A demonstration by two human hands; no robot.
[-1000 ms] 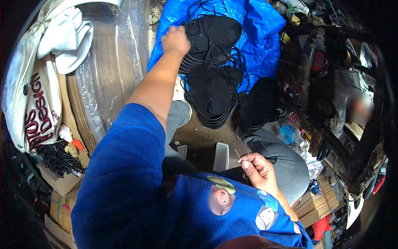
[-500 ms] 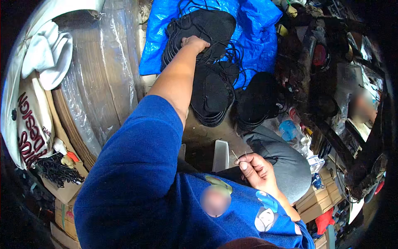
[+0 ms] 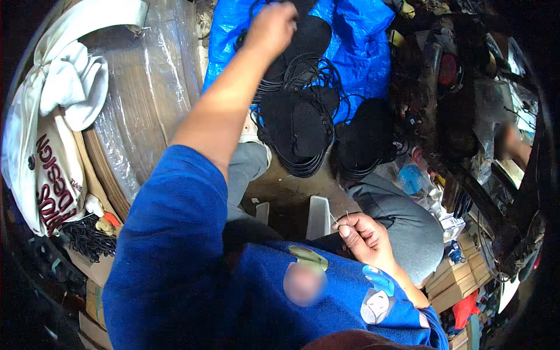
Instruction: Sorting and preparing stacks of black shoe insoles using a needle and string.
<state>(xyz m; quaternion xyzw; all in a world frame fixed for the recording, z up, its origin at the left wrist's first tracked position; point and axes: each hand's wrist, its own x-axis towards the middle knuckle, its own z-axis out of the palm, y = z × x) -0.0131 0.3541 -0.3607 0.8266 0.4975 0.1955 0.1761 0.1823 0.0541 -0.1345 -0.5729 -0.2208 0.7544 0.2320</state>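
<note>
My left hand [image 3: 273, 28], its fingers curled and partly blurred, hovers over the far stack of black fabric pieces [image 3: 306, 44]. Whatever lies in its fingers is hidden. Nearer to me is a middle stack of rounded black pieces [image 3: 296, 125] with eyelets and loose black cords, looking like shoe uppers. To its right rests another black stack [image 3: 366, 137]. Close to my shirt, my right hand [image 3: 364, 238] is closed in a pinch on a thin needle-like wire [image 3: 334, 220]; two slim ends stick up from the fingertips.
A blue tarp [image 3: 361, 52] lies under the far stack. Plastic-wrapped cardboard [image 3: 125, 99] and a white cloth bag [image 3: 52, 157] stand on the left. Dark metal framework [image 3: 461, 175] and cardboard boxes [image 3: 458, 271] crowd the right. A white slat [image 3: 318, 216] juts up between my legs.
My left hand has lifted off the black stack and moved farther away. My right hand keeps its pinch on the wire and has barely moved.
</note>
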